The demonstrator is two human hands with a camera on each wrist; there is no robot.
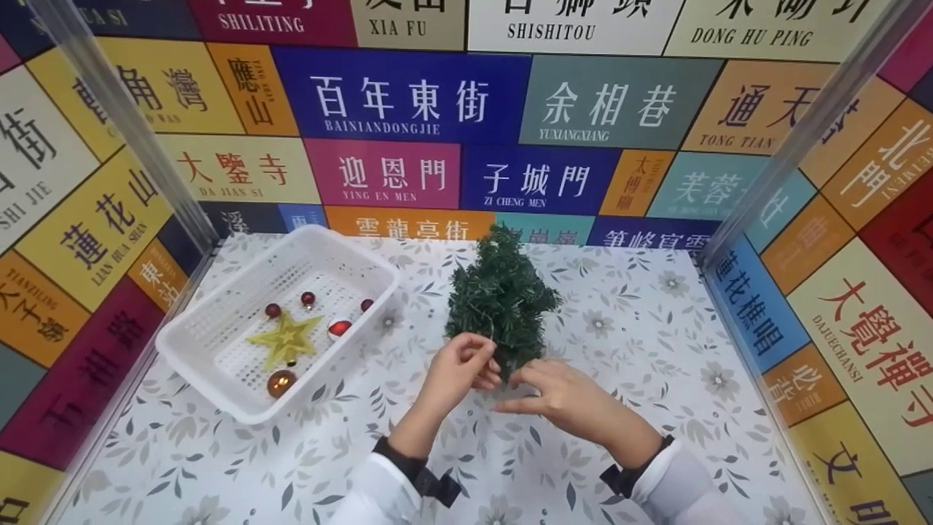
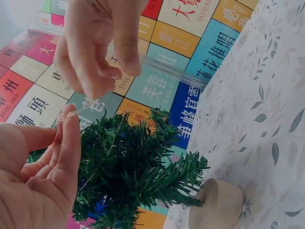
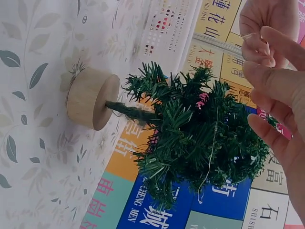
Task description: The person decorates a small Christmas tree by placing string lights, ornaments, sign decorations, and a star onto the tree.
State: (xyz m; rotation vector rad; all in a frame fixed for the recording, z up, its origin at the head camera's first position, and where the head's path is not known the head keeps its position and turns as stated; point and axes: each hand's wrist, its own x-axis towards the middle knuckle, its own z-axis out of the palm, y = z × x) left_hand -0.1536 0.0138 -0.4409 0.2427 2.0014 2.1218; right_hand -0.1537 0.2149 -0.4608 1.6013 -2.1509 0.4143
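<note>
A small green artificial Christmas tree (image 1: pixel 503 292) stands upright on a round wooden base (image 3: pixel 90 98). A thin pale wire (image 3: pixel 213 143) runs over its branches. My left hand (image 1: pixel 463 364) is at the near side of the tree, pinching a stretch of this wire between thumb and fingers. In the left wrist view the wire (image 2: pixel 86 110) leads from those fingertips toward the branches. Close beside it is my right hand (image 1: pixel 565 397), its thumb and fingers bent loosely and apart, with nothing visible between them. The right fingertips (image 2: pixel 97 88) hover just above the wire.
To the left sits a white perforated plastic basket (image 1: pixel 211 372). Inside it lie a gold star (image 1: pixel 286 339), an orange-brown bauble (image 1: pixel 281 383) and several red baubles (image 1: pixel 340 329). Printed panels (image 1: pixel 401 95) enclose the leaf-patterned table (image 1: pixel 634 467) at the back and sides.
</note>
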